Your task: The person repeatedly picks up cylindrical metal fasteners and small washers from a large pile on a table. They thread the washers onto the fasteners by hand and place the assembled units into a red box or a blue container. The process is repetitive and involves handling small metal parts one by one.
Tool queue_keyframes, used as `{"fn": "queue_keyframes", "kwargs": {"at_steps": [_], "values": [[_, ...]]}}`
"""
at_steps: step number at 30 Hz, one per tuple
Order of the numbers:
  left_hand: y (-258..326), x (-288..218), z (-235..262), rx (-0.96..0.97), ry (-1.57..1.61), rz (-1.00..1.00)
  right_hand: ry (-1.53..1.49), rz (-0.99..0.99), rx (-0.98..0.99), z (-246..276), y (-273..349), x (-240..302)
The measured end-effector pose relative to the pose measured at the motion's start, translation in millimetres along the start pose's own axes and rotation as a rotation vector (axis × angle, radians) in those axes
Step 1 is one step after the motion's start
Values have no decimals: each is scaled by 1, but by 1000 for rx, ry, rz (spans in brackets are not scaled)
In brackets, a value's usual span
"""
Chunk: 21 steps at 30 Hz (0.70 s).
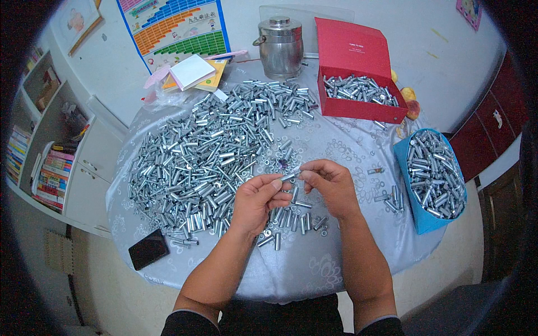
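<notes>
Over the near middle of the table, my left hand (255,203) pinches one end of a small silver metal sleeve (288,177) between thumb and fingers. At its other end the fingertips of my right hand (334,187) are closed; whether a smaller part sits between them is too small to tell. A large heap of similar metal sleeves and rods (193,159) spreads to the left of my hands. Small ring washers (274,154) lie just beyond the fingers, around a small dark purple piece. Several sleeves (291,219) lie below and between my hands.
A red open box (361,113) and a blue container (411,185), both filled with metal pieces, stand on the right. Loose sleeves (394,197) lie beside the blue one. A black phone (148,250) rests near the left edge. A steel pot (281,50) stands at the back.
</notes>
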<state>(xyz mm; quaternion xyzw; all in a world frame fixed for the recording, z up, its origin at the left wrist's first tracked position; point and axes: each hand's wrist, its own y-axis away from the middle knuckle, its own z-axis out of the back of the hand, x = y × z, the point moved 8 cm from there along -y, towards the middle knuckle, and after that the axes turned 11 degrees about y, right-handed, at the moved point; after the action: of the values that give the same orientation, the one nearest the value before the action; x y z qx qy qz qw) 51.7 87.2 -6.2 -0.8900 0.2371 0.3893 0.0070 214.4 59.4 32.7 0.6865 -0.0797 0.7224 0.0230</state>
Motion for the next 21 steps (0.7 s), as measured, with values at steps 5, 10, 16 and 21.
{"fn": "queue_keyframes", "kwargs": {"at_steps": [5, 10, 16, 21], "values": [[1, -3, -3, 25, 2, -2, -14, -39, -31, 3, -1, -5], [0, -2, -2, 33, -3, -3, 47, 4, 11, -1, -1, -5], [1, -2, -1, 23, 7, 22, 158, 12, 22, -7, 1, -5], [-1, 0, 1, 26, 59, 61, 259, 2, 3, -4, 1, -8]]}}
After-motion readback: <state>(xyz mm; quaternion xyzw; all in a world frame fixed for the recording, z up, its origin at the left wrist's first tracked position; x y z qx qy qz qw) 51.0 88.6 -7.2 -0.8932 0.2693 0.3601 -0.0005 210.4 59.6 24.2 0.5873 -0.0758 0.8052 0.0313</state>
